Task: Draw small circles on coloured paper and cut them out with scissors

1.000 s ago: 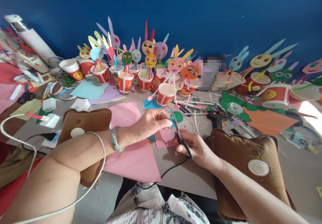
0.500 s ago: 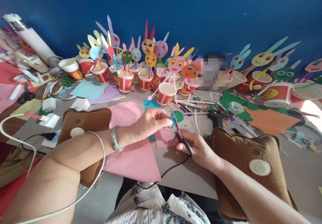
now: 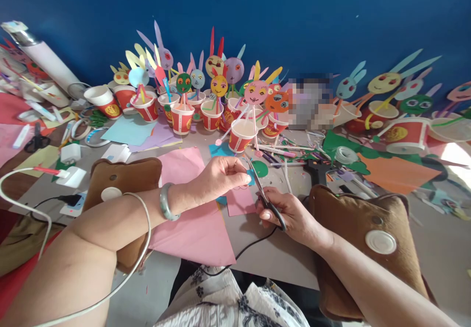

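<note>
My left hand [image 3: 228, 174] is closed in a pinch on a small piece of blue paper [image 3: 251, 177]. Black-handled scissors [image 3: 262, 189] are gripped in my right hand [image 3: 281, 212], their blades pointing up and away beside the blue paper. Whether the blades touch the paper I cannot tell. Below my hands lies a small pink paper [image 3: 241, 202] with a drawn outline, partly hidden by my fingers. Under my left forearm spreads a large pink sheet [image 3: 198, 238]. A green paper circle [image 3: 260, 168] rests just beyond the scissors.
Red-and-white paper cups [image 3: 242, 137] with paper rabbit faces on straws line the back. Brown cushioned pouches [image 3: 368, 248] sit beside both arms. A black glue gun [image 3: 319, 170] lies right of centre, near orange paper [image 3: 399, 171]. A white cable [image 3: 147, 219] crosses my left arm.
The view has shifted very slightly. My left hand still pinches the blue paper and my right hand still holds the scissors, with hardly any movement between them.
</note>
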`<state>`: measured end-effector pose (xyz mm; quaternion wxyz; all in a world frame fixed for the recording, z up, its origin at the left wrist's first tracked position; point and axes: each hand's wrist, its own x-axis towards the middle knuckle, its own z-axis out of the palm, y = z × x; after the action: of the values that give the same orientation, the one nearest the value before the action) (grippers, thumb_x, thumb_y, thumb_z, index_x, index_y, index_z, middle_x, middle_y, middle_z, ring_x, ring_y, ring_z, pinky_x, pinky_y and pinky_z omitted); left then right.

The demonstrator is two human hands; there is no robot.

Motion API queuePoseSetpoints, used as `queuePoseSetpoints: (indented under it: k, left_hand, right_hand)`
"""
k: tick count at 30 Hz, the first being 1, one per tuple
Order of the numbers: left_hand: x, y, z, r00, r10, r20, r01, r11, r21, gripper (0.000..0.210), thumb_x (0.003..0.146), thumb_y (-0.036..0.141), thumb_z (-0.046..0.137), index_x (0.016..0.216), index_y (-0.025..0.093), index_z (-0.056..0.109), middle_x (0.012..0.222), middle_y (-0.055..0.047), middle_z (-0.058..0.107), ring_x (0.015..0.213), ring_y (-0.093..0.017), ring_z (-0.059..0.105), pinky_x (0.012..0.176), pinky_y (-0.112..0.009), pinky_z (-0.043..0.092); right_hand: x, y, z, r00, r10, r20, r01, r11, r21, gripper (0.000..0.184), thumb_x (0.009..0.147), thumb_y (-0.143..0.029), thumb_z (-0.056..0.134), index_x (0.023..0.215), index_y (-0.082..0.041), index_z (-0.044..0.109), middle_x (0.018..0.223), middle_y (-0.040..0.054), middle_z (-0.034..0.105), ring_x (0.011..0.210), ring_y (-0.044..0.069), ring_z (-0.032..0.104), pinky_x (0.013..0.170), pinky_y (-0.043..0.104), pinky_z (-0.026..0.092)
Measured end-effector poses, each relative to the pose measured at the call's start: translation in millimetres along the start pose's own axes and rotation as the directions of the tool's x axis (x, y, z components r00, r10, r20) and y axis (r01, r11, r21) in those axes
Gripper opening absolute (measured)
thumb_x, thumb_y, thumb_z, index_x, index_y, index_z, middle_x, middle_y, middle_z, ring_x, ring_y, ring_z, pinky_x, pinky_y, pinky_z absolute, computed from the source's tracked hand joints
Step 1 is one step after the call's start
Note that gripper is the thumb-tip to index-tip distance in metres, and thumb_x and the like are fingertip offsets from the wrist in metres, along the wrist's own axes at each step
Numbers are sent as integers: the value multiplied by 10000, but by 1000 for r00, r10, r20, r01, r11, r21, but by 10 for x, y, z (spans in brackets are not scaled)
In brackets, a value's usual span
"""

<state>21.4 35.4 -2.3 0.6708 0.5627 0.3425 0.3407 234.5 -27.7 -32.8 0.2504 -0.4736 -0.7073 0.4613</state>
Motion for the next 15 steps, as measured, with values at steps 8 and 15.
queuePoseSetpoints:
  k: [8, 15]
  left_hand:
    - [12, -31, -22, 1000, 20, 20, -21, 1000, 22, 95, 722, 181, 669, 686, 136, 594, 672, -5, 645, 635, -84, 576, 609, -215, 465]
    - [6, 18, -10, 1000, -11, 25, 11, 1000, -13, 102, 695, 148, 672, 650, 139, 581, 664, 3, 644, 576, -63, 537, 541, -193, 430]
  right_hand:
    - [-5, -22, -20, 1000, -21, 15, 21, 1000, -10, 621, 799, -770, 529, 611, -184, 619, 562, 54, 577, 783, 224, 549, 693, 314, 455]
    - [-6, -15, -40, 999, -14, 32, 14, 1000, 20, 594, 800, -750, 556, 587, -198, 607, 530, 64, 587, 837, 242, 541, 717, 324, 467]
